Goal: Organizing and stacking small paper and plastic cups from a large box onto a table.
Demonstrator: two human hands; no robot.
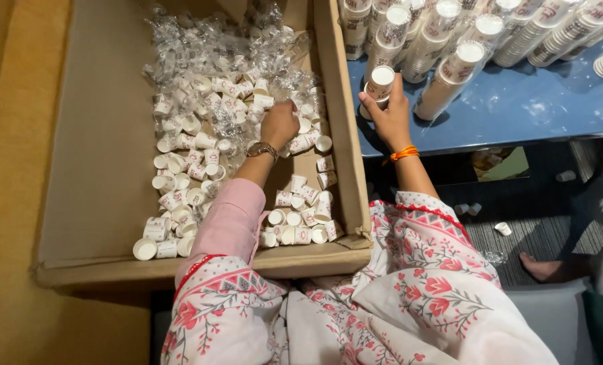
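Loose cups: small white paper cups (200, 169) with red print lie jumbled in an open cardboard box (92, 155), most on their sides, a few mouth up along the near edge.
Wrapping: crumpled clear plastic film (213, 40) fills the far end of the box, mixed in among the cups.
Left hand: left hand (279, 124) is down in the pile near the box's right wall, fingers curled under; it appears closed on one or more cups, but what is inside the fist is hidden.
Left wrist: metal wristwatch (261, 149), pink sleeve below it.
Right hand: right hand (387, 115) grips a short stack of nested cups (380, 84) on the blue table (531, 108), thumb and fingers round its side, open mouth up.
Stack position: just past the box wall, at the table's near edge, in front of the long stacks.
Long stacks: many tall nested cup stacks (450, 64) lie leaning in a row across the far table.
Right wrist: orange thread band (403, 153).
Step in hand, judged: picking loose cups from the box while the stack is steadied.
Next move, judged: calls for turning a cup mouth up and lining it with the stack top.
Floor: a few stray cups (503, 228) on dark flooring; another person's bare foot (541, 267) at right.
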